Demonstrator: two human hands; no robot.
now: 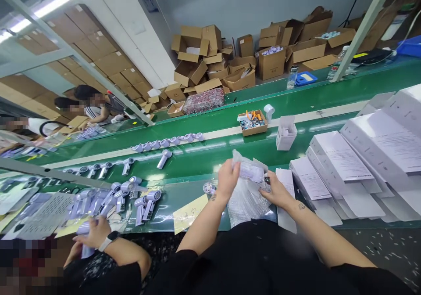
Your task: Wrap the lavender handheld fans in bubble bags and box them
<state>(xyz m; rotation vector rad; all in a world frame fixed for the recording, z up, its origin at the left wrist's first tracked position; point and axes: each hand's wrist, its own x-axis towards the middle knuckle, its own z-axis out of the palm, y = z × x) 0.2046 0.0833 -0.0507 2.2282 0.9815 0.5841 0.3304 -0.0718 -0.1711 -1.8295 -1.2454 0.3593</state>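
Note:
Between my two hands, above the bench, is a bubble-wrap bag (251, 171) with a light purple handheld fan showing through it. My left hand (228, 177) grips the bag's left end, thumb on top. At the right end, the fingers of my right hand (275, 190) are closed on the bag's edge. Directly below lies a pile of clear bubble-wrap bags (246, 205). Beside my left wrist rests a handheld fan (208, 188), its round grille facing up. A yellow sheet with handwriting (190, 214) is partly under my left forearm.
Stacked white cartons (342, 159) fill the right side. Across the belt stand an open white box (286, 132) and a cardboard tray of small parts (253, 124). Purple fans (123, 192) are heaped at left, where a co-worker's hand (95, 233) holds one. A green conveyor (217, 152) runs across.

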